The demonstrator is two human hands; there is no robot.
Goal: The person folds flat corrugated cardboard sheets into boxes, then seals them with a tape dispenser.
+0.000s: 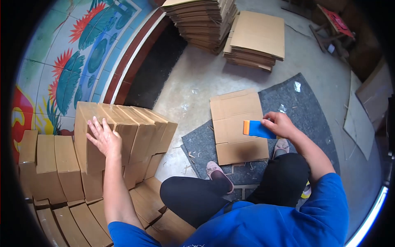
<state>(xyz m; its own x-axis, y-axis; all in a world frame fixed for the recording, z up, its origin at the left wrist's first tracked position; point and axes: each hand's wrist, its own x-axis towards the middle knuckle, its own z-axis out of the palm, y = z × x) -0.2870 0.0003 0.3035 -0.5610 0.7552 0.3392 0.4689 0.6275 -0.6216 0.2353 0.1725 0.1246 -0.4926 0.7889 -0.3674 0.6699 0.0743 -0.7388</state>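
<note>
My left hand (105, 139), fingers spread, rests against the side of a closed cardboard box (88, 123) at the end of a row of standing boxes. My right hand (279, 124) grips a flat blue tool with an orange edge (260, 129) by its right end; its exact kind does not show. Below that tool lies a flattened cardboard box (236, 111), with fold lines across it and a dark shadow near its lower edge. It sits on the dark grey mat (292, 99) in front of my feet.
More closed boxes (70, 164) fill the left side, right up to my legs. Tall stacks of flattened cardboard (201, 24) and a lower stack (259, 35) stand at the back. A small wooden stool (335, 24) and a leaning board (358, 119) are at right.
</note>
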